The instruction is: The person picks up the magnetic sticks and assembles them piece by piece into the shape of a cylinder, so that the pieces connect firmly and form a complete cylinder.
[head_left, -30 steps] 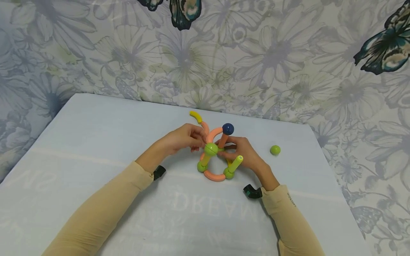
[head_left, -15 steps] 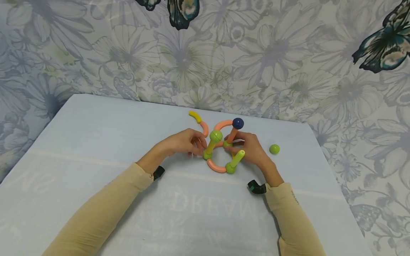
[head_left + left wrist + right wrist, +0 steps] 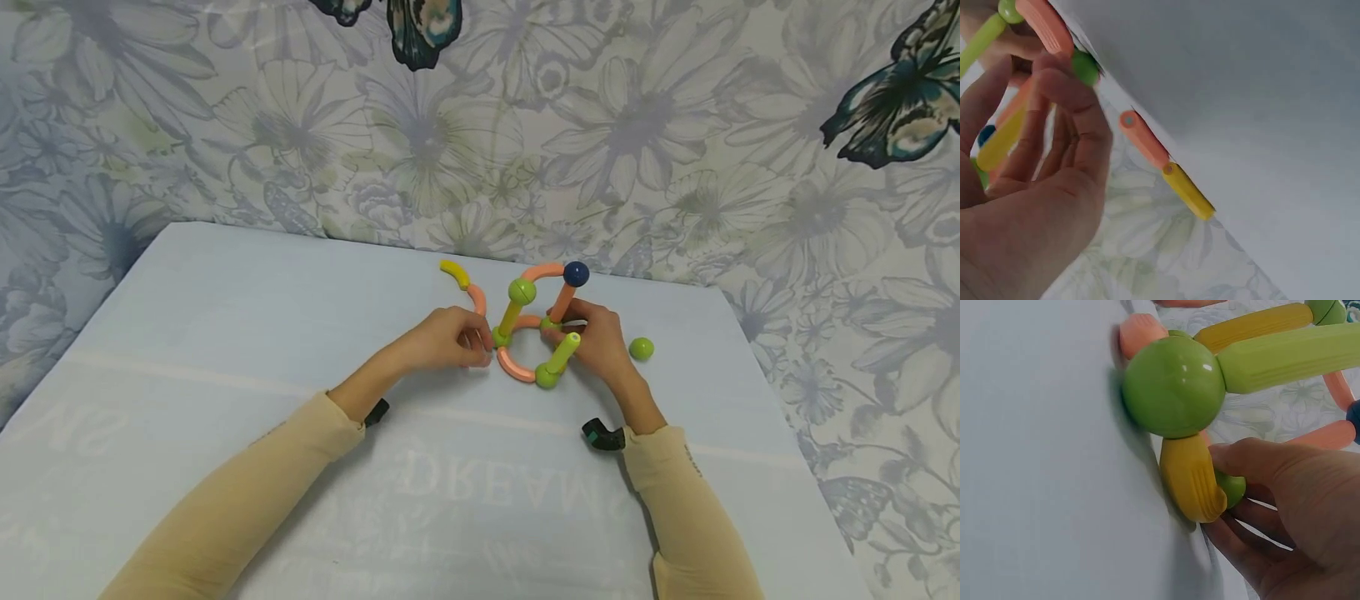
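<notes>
A stick-and-ball toy structure (image 3: pixel 517 367) stands on the table: a ring of curved salmon and yellow sticks joined by green balls. Upright sticks rise from it, two bridged by a salmon arc between a green ball (image 3: pixel 522 292) and a dark blue ball (image 3: pixel 576 273). My right hand (image 3: pixel 600 340) grips a green ball (image 3: pixel 1233 489) at the ring's back right, thumb on one side and fingers on the other. My left hand (image 3: pixel 448 337) has loosely bent fingers, fingertips right at the left green ball (image 3: pixel 1085 67); its thumb stands apart from them.
Behind my left hand, a yellow curved stick (image 3: pixel 454 272) and a salmon one (image 3: pixel 477 298) lie end to end near the table's back edge. One loose green ball (image 3: pixel 641 348) sits right of my right hand. A flowered wall (image 3: pixel 420 150) rises behind the white table (image 3: pixel 225 292).
The structure has shifted right and toward the back, with my right hand moving along on it. My left hand has moved slightly right, staying beside it. The loose pieces stay put.
</notes>
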A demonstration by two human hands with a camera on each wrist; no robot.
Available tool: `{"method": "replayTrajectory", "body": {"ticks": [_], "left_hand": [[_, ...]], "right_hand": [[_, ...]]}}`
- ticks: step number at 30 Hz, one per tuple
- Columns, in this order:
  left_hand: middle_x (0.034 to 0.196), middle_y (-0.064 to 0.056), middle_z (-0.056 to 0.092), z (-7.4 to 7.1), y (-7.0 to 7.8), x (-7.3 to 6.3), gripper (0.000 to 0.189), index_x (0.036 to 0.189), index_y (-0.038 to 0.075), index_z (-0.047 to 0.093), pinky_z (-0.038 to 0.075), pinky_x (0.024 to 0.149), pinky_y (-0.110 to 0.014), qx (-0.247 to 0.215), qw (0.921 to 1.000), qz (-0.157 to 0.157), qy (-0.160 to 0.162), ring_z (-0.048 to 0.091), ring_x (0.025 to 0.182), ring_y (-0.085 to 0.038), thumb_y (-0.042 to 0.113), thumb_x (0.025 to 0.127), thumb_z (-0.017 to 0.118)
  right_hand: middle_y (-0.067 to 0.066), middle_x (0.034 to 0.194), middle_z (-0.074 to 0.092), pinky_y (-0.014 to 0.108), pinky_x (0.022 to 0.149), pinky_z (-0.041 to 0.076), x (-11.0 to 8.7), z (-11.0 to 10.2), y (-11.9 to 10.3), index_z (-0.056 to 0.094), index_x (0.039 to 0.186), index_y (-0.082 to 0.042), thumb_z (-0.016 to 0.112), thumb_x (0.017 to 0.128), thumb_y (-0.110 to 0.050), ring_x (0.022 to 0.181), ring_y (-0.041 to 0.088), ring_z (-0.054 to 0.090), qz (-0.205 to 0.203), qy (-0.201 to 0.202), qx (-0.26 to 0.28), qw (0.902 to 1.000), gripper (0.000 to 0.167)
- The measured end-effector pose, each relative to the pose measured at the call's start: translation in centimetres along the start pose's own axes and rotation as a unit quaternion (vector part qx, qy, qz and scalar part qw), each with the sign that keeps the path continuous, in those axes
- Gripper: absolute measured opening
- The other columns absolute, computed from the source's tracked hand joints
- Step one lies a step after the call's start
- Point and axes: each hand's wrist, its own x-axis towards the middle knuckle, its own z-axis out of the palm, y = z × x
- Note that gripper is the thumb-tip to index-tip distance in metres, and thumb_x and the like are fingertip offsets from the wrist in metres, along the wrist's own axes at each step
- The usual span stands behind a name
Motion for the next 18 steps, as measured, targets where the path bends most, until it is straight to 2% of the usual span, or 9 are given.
{"method": "replayTrajectory", "body": {"ticks": [3,5,8,12,18], "left_hand": [[0.090,-0.004,0.073,0.9,0.3,0.2,0.023,0.114,0.007,0.075,0.054,0.071,-0.026,0.046,0.9973,0.056,-0.007,0.067,0.076,-0.017,0.012,0.092,0.080],[0.091,-0.002,0.072,1.5,0.5,0.2,0.029,0.120,0.009,0.074,0.053,0.070,-0.025,0.066,0.9952,0.069,-0.021,0.066,0.075,-0.016,0.012,0.093,0.080],[0.091,-0.001,0.070,2.3,0.8,0.2,0.036,0.126,0.009,0.072,0.052,0.070,-0.024,0.090,0.9933,0.066,-0.031,0.063,0.074,-0.013,0.010,0.092,0.081],[0.090,0.000,0.067,3.0,1.2,0.2,0.038,0.128,0.010,0.071,0.050,0.072,-0.024,0.110,0.9915,0.066,-0.023,0.060,0.076,-0.010,0.008,0.092,0.080],[0.086,-0.001,0.063,3.3,1.6,-0.1,0.039,0.129,0.009,0.070,0.047,0.073,-0.026,0.127,0.9904,0.055,-0.013,0.056,0.078,-0.012,0.007,0.091,0.079]], "right_hand": [[0.017,0.116,0.076,0.043,0.094,0.061,0.1,0.1,0.1,0.073,0.121,-0.003,0.085,0.090,-0.012,0.109,0.034,0.075,0.002,0.002,0.000,1.0000,0.035],[0.017,0.117,0.076,0.043,0.095,0.061,0.1,0.0,0.1,0.073,0.122,-0.003,0.085,0.090,-0.013,0.110,0.034,0.075,0.005,-0.001,-0.001,1.0000,0.035],[0.015,0.119,0.076,0.042,0.096,0.061,0.0,-0.3,-0.2,0.073,0.122,-0.005,0.085,0.091,-0.015,0.111,0.032,0.074,0.014,-0.011,-0.005,0.9998,0.036],[0.015,0.118,0.075,0.042,0.099,0.059,-0.4,-1.3,-0.8,0.073,0.121,-0.006,0.084,0.092,-0.016,0.113,0.032,0.073,0.020,-0.012,-0.013,0.9996,0.033],[0.018,0.121,0.074,0.042,0.099,0.059,-2.2,-3.1,-0.8,0.072,0.126,-0.004,0.079,0.095,-0.009,0.119,0.033,0.070,0.006,0.033,-0.011,0.9994,0.032]]}}
